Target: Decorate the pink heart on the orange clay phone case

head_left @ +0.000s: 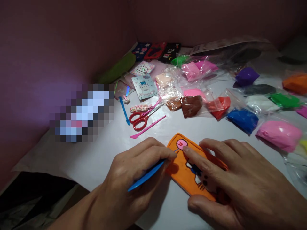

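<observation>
My left hand is closed round a blue clay modelling tool, its thin tip beside a pink disc with a small red mark. The disc sits at the far left corner of a phone case covered in orange clay. On the case is a white, black-outlined cat figure with blue parts, partly hidden under my right hand. That hand spans the case and grips it, thumb at the near edge, fingers over the far edge. Its index fingertip touches the disc.
Red-handled scissors, a pink tool and another blue tool lie beyond my left hand. Bagged coloured clay spreads along the right and back. Decorated cards and phone cases lie farther off. A pixelated patch covers something left.
</observation>
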`<state>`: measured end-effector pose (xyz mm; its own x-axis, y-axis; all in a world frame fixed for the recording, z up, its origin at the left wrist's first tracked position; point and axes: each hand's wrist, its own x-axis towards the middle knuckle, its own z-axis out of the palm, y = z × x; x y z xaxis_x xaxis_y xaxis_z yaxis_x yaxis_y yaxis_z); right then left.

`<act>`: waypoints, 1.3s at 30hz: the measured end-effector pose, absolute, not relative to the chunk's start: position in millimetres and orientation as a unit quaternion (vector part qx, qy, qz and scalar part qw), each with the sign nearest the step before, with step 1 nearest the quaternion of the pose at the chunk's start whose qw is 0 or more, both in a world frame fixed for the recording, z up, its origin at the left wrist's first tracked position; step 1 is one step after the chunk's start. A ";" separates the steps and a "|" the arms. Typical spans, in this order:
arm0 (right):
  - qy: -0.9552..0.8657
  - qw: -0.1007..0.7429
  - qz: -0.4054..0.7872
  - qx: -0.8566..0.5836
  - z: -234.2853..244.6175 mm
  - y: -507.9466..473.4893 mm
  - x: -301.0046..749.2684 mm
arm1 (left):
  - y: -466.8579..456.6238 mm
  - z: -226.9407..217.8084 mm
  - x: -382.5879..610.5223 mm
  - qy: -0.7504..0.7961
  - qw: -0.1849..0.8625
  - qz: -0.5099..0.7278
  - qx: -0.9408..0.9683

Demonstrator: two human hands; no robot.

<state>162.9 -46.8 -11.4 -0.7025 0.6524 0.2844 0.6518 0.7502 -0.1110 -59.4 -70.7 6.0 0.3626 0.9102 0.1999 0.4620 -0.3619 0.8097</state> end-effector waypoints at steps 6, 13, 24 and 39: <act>-0.922 0.159 -0.002 -0.354 -12.8 -46.6 163.0 | -70.8 7.4 -61.0 0.459 0.330 0.328 0.757; -0.922 0.164 -0.002 -0.350 -16.2 -48.2 163.4 | -70.4 7.5 -59.4 0.469 0.328 0.325 0.753; -0.918 0.171 -0.083 -0.349 -15.8 -52.4 165.9 | -70.0 4.2 -59.3 0.470 0.317 0.323 0.757; -0.911 0.138 -0.034 -0.387 -19.6 -63.0 166.5 | -68.9 6.4 -57.7 0.468 0.334 0.326 0.750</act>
<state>166.5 -63.0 -19.6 -0.6629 0.6952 0.2781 0.7138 0.6989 -0.0455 -57.7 -68.9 6.4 0.3489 0.9204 0.1765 0.4850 -0.3385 0.8064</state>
